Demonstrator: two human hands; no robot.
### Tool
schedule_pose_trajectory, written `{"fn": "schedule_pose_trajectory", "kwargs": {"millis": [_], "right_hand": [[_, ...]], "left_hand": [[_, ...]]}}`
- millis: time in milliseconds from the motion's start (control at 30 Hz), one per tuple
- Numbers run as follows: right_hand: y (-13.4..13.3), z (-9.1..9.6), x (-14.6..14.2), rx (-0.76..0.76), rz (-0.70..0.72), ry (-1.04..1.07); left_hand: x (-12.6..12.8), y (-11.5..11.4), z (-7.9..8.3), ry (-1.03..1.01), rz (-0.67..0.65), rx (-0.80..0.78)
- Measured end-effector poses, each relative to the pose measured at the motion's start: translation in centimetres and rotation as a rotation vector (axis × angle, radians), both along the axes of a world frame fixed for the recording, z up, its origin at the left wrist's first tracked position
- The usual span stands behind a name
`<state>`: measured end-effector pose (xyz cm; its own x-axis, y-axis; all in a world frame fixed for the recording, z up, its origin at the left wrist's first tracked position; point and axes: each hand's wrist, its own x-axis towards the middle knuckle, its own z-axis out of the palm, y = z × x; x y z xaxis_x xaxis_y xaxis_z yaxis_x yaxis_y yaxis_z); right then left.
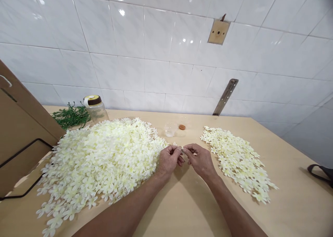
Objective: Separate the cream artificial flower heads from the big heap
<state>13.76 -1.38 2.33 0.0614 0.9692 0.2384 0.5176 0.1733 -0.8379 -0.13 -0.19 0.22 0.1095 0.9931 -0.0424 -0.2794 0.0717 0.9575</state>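
Observation:
Both my hands meet above the bare wooden table, fingertips almost touching. My left hand (169, 160) is closed in a pinch, beside the right edge of a big heap of pale yellow-white artificial flowers (104, 157). Facing it, my right hand (201, 160) pinches too, its thumb and forefinger pressed together. A tiny whitish piece (182, 148) shows between the fingertips; the fingers hide most of it, and its kind is unclear. To the right lies a flatter, smaller spread of the same flowers (238, 157).
Behind my hands are a small clear cup (170, 129) and a brown oval disc (182, 127). A clear jar with a dark lid (95, 108) and green plastic stems (73, 116) stand back left. A cardboard box (24, 133) borders the left; a metal bracket (225, 97) leans at the tiled wall.

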Motion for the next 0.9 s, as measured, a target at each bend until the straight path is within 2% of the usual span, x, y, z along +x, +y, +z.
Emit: {"fn": "schedule_pose_trajectory", "kwargs": {"millis": [267,467,733,900], "right_hand": [[-0.19,-0.05,0.32,0.037,-0.026,-0.043],[-0.37,0.21,-0.05,0.016,0.015,-0.025],[-0.41,0.1,-0.35,0.101,-0.013,-0.118],[-0.37,0.06,-0.45,0.175,-0.048,-0.27]], "left_hand": [[-0.06,-0.14,0.07,0.016,0.001,0.007],[-0.07,-0.14,0.31,0.019,-0.009,-0.002],[0.04,-0.15,0.22,0.026,0.003,0.006],[0.13,-0.23,0.1,0.104,0.031,0.038]]}}
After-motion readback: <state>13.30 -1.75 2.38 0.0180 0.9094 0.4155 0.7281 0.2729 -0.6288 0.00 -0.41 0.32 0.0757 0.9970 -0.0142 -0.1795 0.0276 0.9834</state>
